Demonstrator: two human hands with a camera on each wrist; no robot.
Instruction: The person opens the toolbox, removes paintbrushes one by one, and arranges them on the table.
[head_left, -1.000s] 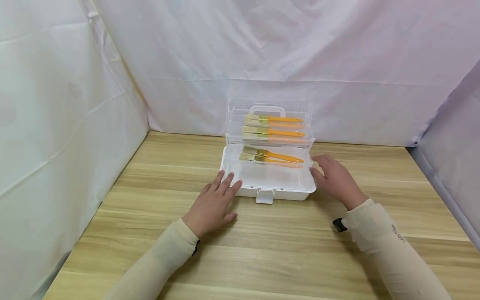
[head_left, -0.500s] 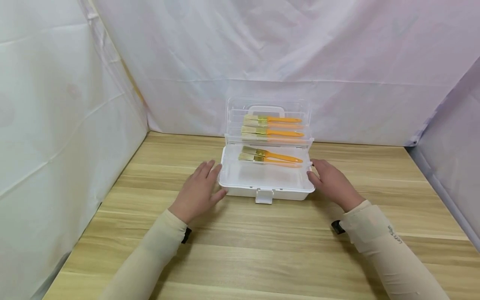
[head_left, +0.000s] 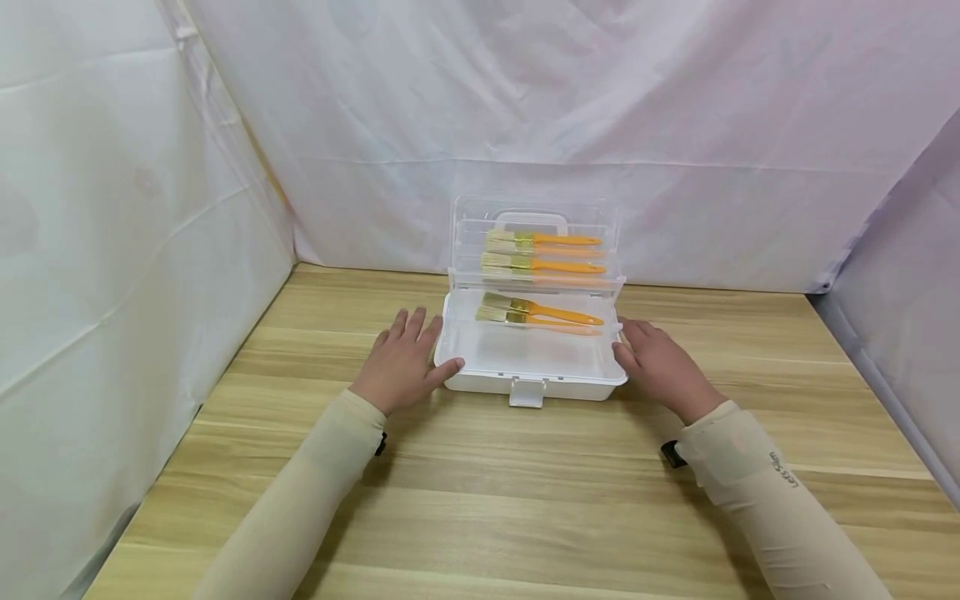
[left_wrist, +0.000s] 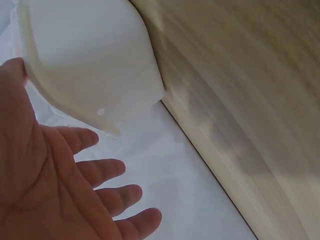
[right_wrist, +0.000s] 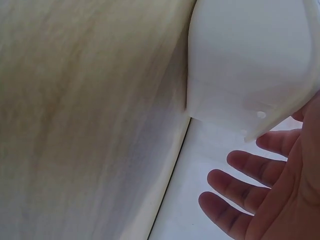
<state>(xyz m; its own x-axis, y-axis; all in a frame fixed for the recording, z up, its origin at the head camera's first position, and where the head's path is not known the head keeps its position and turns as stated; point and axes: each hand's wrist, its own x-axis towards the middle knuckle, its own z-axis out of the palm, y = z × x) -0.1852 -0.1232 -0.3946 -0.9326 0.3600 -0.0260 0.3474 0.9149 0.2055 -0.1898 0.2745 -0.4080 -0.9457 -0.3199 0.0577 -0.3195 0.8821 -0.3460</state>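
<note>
A white plastic box point(head_left: 525, 385) with a front latch point(head_left: 527, 392) stands on the table with its clear lid point(head_left: 611, 218) raised at the back. Clear trays in it bear flat paintbrushes with orange handles: one upper paintbrush point(head_left: 566, 240), one middle paintbrush point(head_left: 570, 267) and one lower paintbrush point(head_left: 566, 314), with paler orange shapes under them. My left hand point(head_left: 401, 360) is at the box's left side, thumb over the front-left rim, fingers spread. My right hand point(head_left: 663, 367) is at the right side, thumb by the rim, fingers extended along the outside. The wrist views show both hands' fingers loosely extended.
The wooden table point(head_left: 510, 508) runs back to a white cloth point(head_left: 375, 200) hanging close behind the box. Another white cloth point(head_left: 112, 250) hangs along the left, and a greyish cloth point(head_left: 907, 250) borders the right.
My left hand has shifted from the front-left rim out to the box's left side, and its thumb has come onto the rim. My right hand and the box have moved slightly left.
</note>
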